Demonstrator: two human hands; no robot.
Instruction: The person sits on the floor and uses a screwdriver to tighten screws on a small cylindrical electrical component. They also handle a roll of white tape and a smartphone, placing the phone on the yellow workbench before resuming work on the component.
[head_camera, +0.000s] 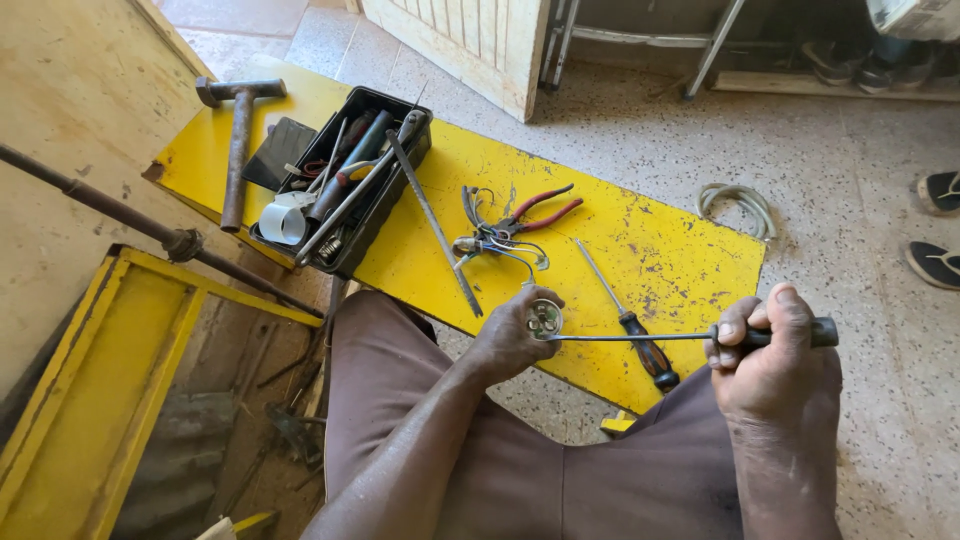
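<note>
- Head view, looking down over my lap: my left hand (508, 340) is clamped around a small round metal fitting (544, 319) with coloured wires trailing from it.
- My right hand (770, 350) is closed on the black handle of a long thin screwdriver (640, 337), whose tip meets the fitting.
- Behind lies a scuffed yellow board (660, 250) holding red-handled pliers (535, 212), a second screwdriver (625, 320) and a black tool tray (395, 200).
</note>
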